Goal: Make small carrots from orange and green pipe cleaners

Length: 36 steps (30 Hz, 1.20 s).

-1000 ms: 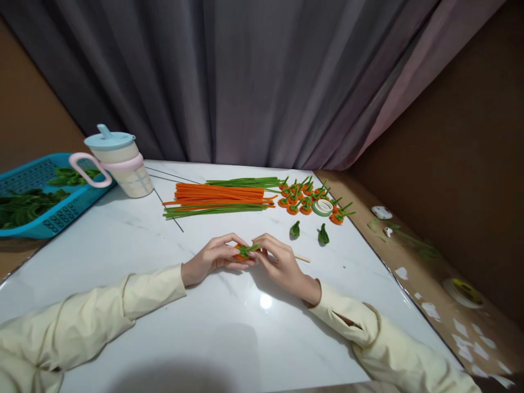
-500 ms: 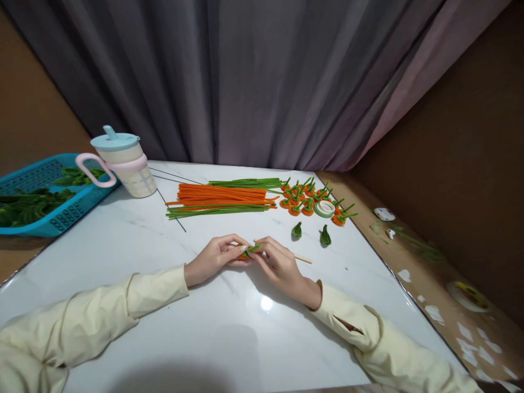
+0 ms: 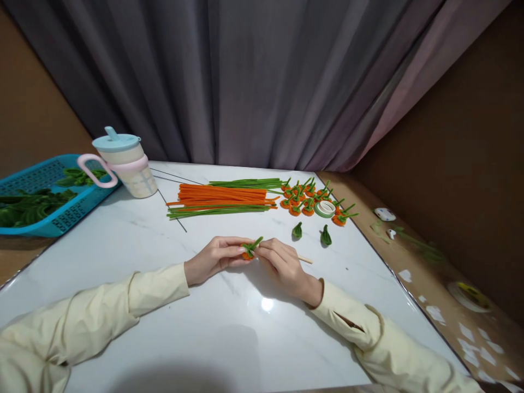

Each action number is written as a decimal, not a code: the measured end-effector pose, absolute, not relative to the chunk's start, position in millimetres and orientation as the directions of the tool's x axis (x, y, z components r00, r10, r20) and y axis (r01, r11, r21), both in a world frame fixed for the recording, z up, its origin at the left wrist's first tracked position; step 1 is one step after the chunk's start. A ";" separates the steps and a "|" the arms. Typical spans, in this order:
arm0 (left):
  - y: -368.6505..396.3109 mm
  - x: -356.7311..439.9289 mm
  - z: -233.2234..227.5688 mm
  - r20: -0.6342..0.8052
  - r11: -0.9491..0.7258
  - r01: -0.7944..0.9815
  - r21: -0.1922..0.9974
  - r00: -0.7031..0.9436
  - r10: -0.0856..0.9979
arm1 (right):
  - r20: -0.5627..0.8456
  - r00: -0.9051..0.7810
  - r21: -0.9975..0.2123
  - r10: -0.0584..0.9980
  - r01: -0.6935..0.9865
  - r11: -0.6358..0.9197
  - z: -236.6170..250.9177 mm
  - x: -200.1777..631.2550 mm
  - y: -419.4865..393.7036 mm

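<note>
My left hand (image 3: 215, 258) is closed around the edge of a small orange ornament (image 3: 248, 255) made of pipe cleaners. Green leaves and a green stem (image 3: 257, 240) stick up from its top. My right hand (image 3: 282, 264) is beside it, fingers curled in a pinch at the ornament's right edge; what lies between the fingertips is hidden. A thin wooden stick (image 3: 305, 260) shows past the back of my right hand, and I cannot tell whether the hand holds it. Two dark green leafy pieces (image 3: 297, 231) (image 3: 326, 236) lie beyond my right hand.
Orange pipe cleaners (image 3: 221, 195) and green ones (image 3: 223, 210) lie in bundles ahead. Several finished orange ornaments (image 3: 308, 210) surround a tape roll (image 3: 325, 208). A lidded cup (image 3: 131, 164) and blue basket (image 3: 61, 221) stand left. Paper scraps (image 3: 434, 314) lie right of the white table (image 3: 196, 338).
My right fingers have come off the green stem and moved slightly right. The stem now stands up in plain view, and more of the orange ornament shows in my left hand.
</note>
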State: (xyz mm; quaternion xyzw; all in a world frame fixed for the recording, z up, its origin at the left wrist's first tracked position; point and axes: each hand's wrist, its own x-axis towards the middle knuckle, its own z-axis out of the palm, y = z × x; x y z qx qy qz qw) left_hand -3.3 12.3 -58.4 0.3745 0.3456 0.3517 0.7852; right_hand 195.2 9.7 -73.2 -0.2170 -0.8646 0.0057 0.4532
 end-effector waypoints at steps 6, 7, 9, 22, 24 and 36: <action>11.7 -3.5 -59.2 -0.281 0.484 -0.302 0.822 0.525 0.804 | 0.776 -0.501 -0.200 0.383 0.380 0.903 -72.4 195.4 9.1; 11.8 -3.7 -59.6 -0.282 0.484 -0.297 0.823 0.526 0.802 | 0.780 -0.498 -0.198 0.380 0.380 0.903 -71.9 195.2 8.8; 12.1 -3.8 -60.5 -0.278 0.469 -0.282 0.837 0.519 0.808 | 0.781 -0.507 -0.175 0.364 0.381 0.908 -70.9 194.7 8.0; 12.4 -3.8 -62.9 -0.189 0.274 -0.161 0.948 0.410 0.893 | 0.609 -0.416 -0.595 0.675 0.323 0.736 -53.8 197.3 7.0; 11.6 -3.9 -61.1 -0.145 0.215 -0.131 0.968 0.406 0.902 | 0.436 -0.394 -0.756 0.809 0.328 0.567 -48.6 196.5 6.4; 4.6 -0.8 -59.8 0.132 -0.137 -0.012 0.991 0.363 0.922 | -0.047 -0.456 -0.966 0.889 0.248 0.076 -39.7 186.8 -1.1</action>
